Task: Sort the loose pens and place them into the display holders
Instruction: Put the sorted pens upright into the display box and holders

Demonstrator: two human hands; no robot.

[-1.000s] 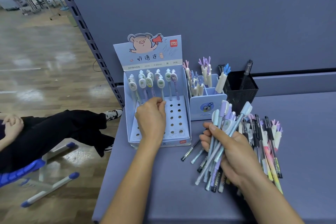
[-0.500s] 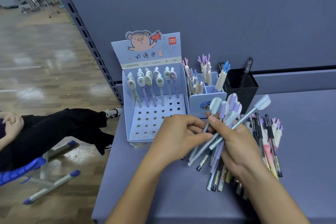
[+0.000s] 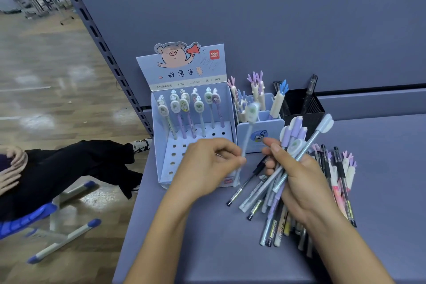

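Mint-capped pen [image 3: 248, 132] pinched low on its barrel between thumb and fingers of left hand [image 3: 207, 165], held about upright, just in front of box [image 3: 166, 159] and blue cup [image 3: 272, 127]. Bundle [image 3: 296, 147] of like pens gripped in right hand [image 3: 302, 184], fingers curled round the barrels, caps fanned upward. Under and right of that hand, loose pile [image 3: 343, 182] lying on worktop [image 3: 196, 249].

In box: oval-capped pens standing in the back rows, open holes in the rows nearer.

Step in hand, judging by the pose: seating one pen in box. Next move: carry left over the perforated panel, aim the tip at a free hole next to those filled, lower straight down, keep clear of standing caps. Pen blurred, tip hard to make out.
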